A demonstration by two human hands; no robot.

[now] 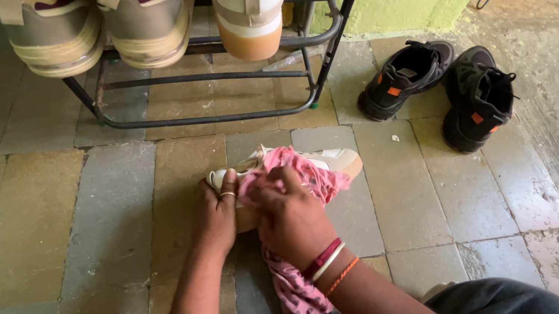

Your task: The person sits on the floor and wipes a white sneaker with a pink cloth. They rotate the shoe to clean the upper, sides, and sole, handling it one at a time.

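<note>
One cream and tan sneaker [337, 160] sits on the stone-tiled floor [25, 222], just in front of the black metal shoe rack [206, 78]. Left hand [218, 216] is curled round its heel end, fingers closed on it. Right hand [289, 216] presses one pink patterned cloth [313, 174] onto the shoe, fingers bunched into the fabric. Three more sneakers on the rack [149, 12], plus two black trainers [435, 89] off to the right.

Pink cloth [298, 176] (soft, patterned) over matt stone floor tiles [25, 222].
</note>
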